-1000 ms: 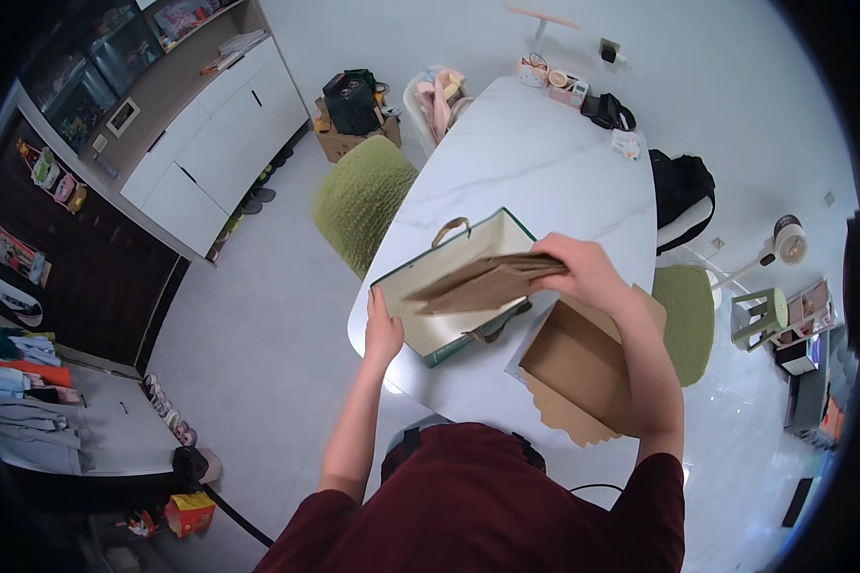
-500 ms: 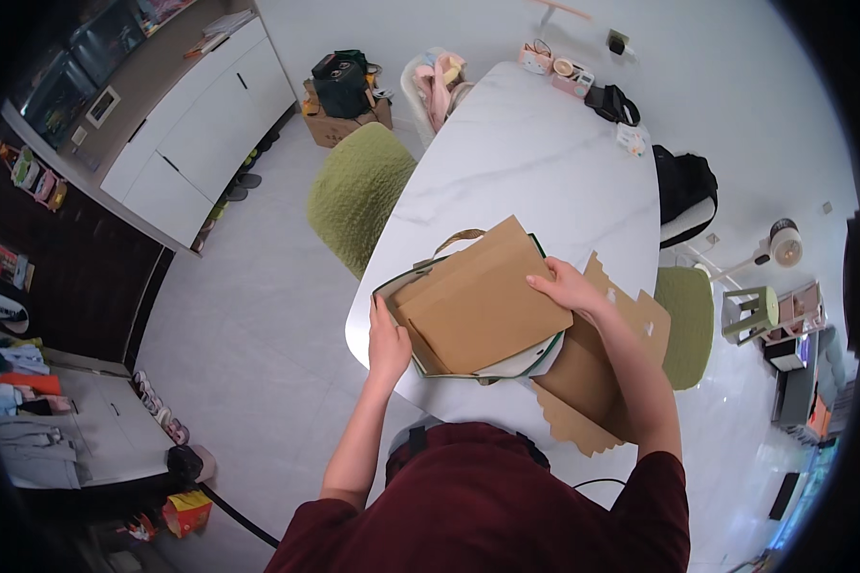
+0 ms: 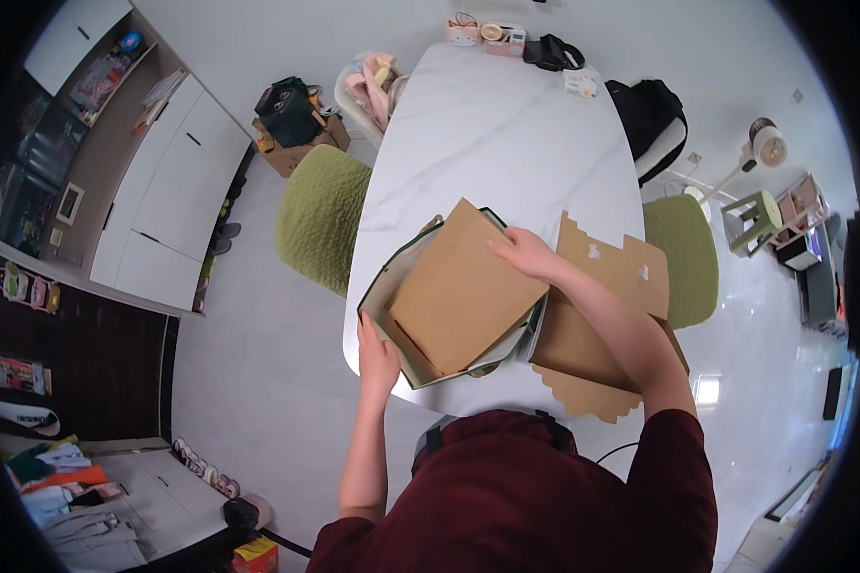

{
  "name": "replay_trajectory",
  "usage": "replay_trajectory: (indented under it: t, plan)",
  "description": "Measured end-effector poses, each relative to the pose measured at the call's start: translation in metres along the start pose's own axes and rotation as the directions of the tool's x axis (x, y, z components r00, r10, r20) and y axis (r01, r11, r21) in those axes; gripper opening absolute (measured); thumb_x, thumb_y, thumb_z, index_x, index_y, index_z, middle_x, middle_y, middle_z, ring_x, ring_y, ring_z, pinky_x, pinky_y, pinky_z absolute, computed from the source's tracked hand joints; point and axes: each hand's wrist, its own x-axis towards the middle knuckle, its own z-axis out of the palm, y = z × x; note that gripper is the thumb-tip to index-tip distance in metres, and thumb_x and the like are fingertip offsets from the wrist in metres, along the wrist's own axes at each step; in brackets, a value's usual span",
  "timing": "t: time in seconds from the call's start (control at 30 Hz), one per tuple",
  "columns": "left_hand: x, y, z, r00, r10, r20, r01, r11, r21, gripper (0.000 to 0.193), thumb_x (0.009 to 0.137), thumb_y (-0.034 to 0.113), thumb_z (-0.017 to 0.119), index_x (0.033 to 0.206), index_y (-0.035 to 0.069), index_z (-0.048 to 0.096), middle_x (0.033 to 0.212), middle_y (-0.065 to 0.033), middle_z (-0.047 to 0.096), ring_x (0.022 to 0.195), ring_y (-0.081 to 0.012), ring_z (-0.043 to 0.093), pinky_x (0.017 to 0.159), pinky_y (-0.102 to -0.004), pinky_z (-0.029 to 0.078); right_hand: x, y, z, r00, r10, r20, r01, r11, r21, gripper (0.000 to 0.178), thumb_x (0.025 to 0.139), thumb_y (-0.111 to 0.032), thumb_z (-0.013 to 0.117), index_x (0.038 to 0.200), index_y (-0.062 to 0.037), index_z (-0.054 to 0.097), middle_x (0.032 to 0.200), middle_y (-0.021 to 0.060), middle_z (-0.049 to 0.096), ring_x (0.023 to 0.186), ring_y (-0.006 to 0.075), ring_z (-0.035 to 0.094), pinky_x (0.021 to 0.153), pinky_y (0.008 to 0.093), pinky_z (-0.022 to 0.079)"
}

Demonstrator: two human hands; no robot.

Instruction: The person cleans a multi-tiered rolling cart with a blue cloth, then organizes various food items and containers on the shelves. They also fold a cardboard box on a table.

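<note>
A paper bag with a white inside and dark green edges lies on the near end of the table, its mouth spread. Inside it, and jutting past its far edge, is a flat brown cardboard box, set at a slant. My left hand grips the bag's left edge, thumb toward the opening. With my right hand I hold the box by its upper right side, thumb lying on top. Under my right forearm rests an opened brown cardboard carton with scalloped flaps; the arm hides part of it.
The white marbled table stretches away from me. Green chairs stand at its left and right. Small boxes and a black pouch sit at the far end. A white cabinet stands left.
My head view has shifted, so the room sits differently. The bag gapes wider on the left of the box, and the box is turned more steeply. Both hands keep their holds.
</note>
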Motion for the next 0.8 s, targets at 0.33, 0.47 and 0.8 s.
replay_trajectory:
  t: [0.33, 0.47, 0.8]
  plan:
    - [0.005, -0.004, 0.004, 1.0, 0.018, 0.004, -0.018, 0.999, 0.036, 0.063, 0.084, -0.001, 0.038, 0.144, -0.01, 0.018, 0.145, -0.032, 0.028, 0.134, -0.0429, 0.032, 0.109, -0.0415, 0.031, -0.022, 0.0, 0.018, 0.944, -0.241, -0.226, 0.021, 0.727, -0.686, 0.048, 0.084, -0.037, 0.065, 0.108, 0.0026, 0.053, 0.097, 0.0167, 0.059, 0.088, 0.0308, 0.061, 0.077, 0.0417, 0.05]
    - [0.021, -0.026, 0.0, 0.998, 0.018, -0.06, -0.02, 0.999, -0.042, 0.063, 0.086, 0.001, 0.039, 0.144, -0.008, 0.019, 0.144, -0.0322, 0.03, 0.134, -0.0428, 0.031, 0.109, -0.0415, 0.03, -0.056, -0.025, 0.001, 0.752, -0.607, -0.258, 0.271, 0.641, -0.718, 0.05, 0.082, -0.029, 0.068, 0.119, 0.0013, 0.05, 0.113, 0.017, 0.053, 0.1, 0.031, 0.058, 0.083, 0.0419, 0.049]
    - [0.033, 0.016, -0.007, 0.952, 0.227, -0.206, -0.147, 0.928, 0.342, 0.054, 0.087, 0.011, 0.055, 0.137, -0.001, 0.04, 0.148, -0.0341, 0.016, 0.137, -0.047, 0.022, 0.11, -0.0497, 0.025, -0.229, 0.038, -0.052, 0.96, -0.194, -0.2, 0.154, 0.968, -0.199, 0.052, 0.086, -0.032, 0.065, 0.125, -0.0016, 0.048, 0.111, 0.0154, 0.056, 0.095, 0.0315, 0.059, 0.085, 0.0404, 0.048]
